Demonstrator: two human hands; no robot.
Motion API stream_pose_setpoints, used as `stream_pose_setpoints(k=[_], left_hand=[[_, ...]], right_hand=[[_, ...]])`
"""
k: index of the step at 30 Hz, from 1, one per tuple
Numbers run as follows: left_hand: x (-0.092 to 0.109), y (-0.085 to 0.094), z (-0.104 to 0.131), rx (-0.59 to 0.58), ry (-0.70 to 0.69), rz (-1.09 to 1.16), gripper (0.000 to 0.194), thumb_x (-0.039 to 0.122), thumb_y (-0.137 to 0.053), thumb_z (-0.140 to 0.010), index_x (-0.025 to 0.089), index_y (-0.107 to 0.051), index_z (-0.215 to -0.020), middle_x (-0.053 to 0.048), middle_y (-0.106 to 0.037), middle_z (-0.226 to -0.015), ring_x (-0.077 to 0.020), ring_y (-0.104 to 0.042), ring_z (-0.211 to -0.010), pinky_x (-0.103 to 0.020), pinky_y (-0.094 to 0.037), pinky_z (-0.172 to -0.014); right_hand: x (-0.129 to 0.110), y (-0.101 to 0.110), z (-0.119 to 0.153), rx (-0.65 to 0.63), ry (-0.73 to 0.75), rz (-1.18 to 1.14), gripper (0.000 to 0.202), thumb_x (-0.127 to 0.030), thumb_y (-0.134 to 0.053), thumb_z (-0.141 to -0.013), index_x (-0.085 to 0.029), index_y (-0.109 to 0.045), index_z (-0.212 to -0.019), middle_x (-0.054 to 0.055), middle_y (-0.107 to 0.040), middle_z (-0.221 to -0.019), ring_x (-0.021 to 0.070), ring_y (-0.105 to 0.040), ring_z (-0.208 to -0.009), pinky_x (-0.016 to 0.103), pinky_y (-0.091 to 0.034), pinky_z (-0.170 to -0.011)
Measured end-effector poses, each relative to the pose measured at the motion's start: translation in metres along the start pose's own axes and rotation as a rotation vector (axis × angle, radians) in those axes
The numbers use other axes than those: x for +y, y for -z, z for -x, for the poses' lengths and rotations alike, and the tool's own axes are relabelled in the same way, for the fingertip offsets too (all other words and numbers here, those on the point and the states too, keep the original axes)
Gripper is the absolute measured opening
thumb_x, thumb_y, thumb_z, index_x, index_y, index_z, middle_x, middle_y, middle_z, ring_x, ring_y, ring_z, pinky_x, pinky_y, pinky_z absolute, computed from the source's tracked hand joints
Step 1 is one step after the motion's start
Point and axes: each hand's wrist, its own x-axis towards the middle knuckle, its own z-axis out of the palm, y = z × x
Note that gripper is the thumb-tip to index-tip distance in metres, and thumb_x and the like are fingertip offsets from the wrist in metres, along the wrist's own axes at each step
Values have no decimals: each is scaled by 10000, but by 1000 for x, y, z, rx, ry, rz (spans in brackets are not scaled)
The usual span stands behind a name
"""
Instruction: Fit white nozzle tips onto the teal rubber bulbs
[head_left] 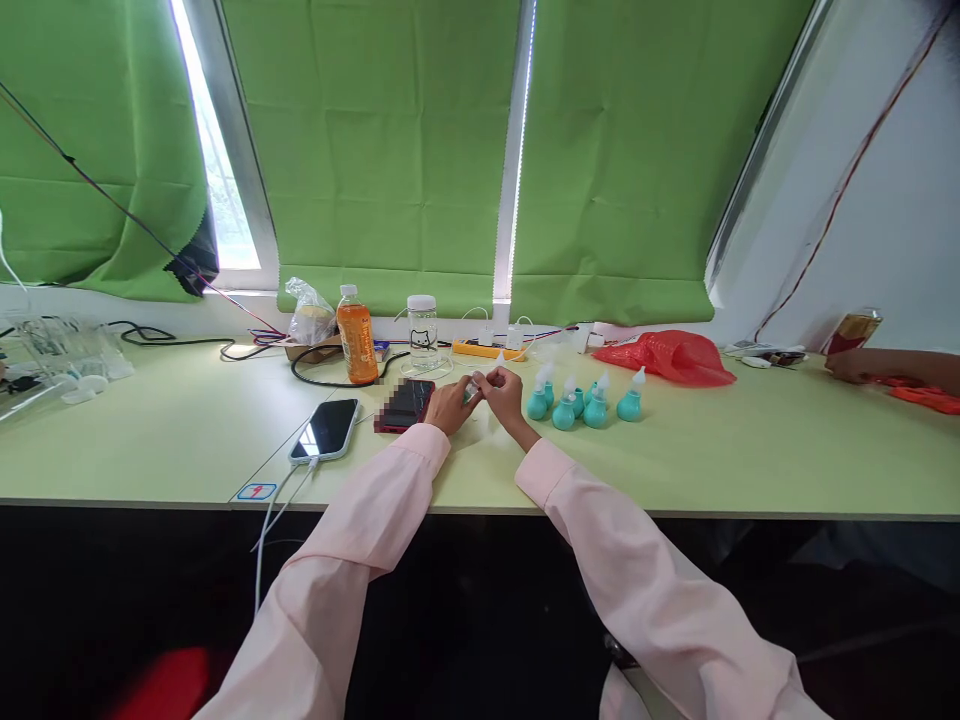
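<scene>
Both hands meet over the middle of the table. My left hand [450,404] is closed, its fingertips pinching a small clear plastic piece [471,389]. My right hand [504,394] is closed against the same piece from the other side; the fingers hide most of it. A white pointed tip [500,358] shows just above my right hand, and I cannot tell whether it is held. To the right of that hand stand several teal rubber bulbs [595,411] with whitish pointed nozzles. A dark phone [409,404] lies beside my left hand.
Left of the hands are a charging phone [325,430], an orange drink bottle [355,337] and a clear jar [422,335]. A red plastic bag [667,356] lies behind the bulbs. Another person's arm [900,368] rests at far right near red scissors-like handles [924,397].
</scene>
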Motion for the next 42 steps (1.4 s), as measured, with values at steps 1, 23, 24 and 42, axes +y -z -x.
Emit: stream_pose_setpoints(k=[1, 23, 24, 42], left_hand=[[0, 1, 0, 15, -15, 21, 385, 429, -422, -815, 175, -479, -1099, -84, -638, -874, -216, -593, -820, -262, -396, -671], [-31, -5, -4, -127, -57, -241, 261, 54, -452, -731, 197, -612, -880, -107, -619, -978, -320, -336, -1130, -535, -238, -870], [-31, -6, -4, -140, -62, -255, 239, 56, -461, -739, 189, -612, -868, -109, -617, -973, -322, -339, -1132, -549, -233, -874], [-33, -7, -7, -84, 80, 4, 266, 174, -560, -758, 177, -549, -1024, -71, -571, -1007, -252, -463, -1037, -487, -339, -868]], right_hand=[[0, 3, -1, 27, 43, 38, 254, -373, -577, -662, -193, -436, -554, -20, -540, -569, 109, -529, -579, 224, -472, -596], [28, 27, -23, 117, 288, 747, 252, -219, -393, -814, -144, -462, -1045, 112, -600, -897, 228, -537, -836, 300, -382, -682], [27, 27, -23, 115, 292, 758, 263, -207, -384, -817, -141, -454, -1061, 115, -598, -906, 228, -537, -841, 301, -385, -681], [1, 9, -8, -161, 595, 831, 354, -76, -340, -797, -188, -471, -1106, 87, -347, -1252, 228, -287, -1173, 381, -357, -917]])
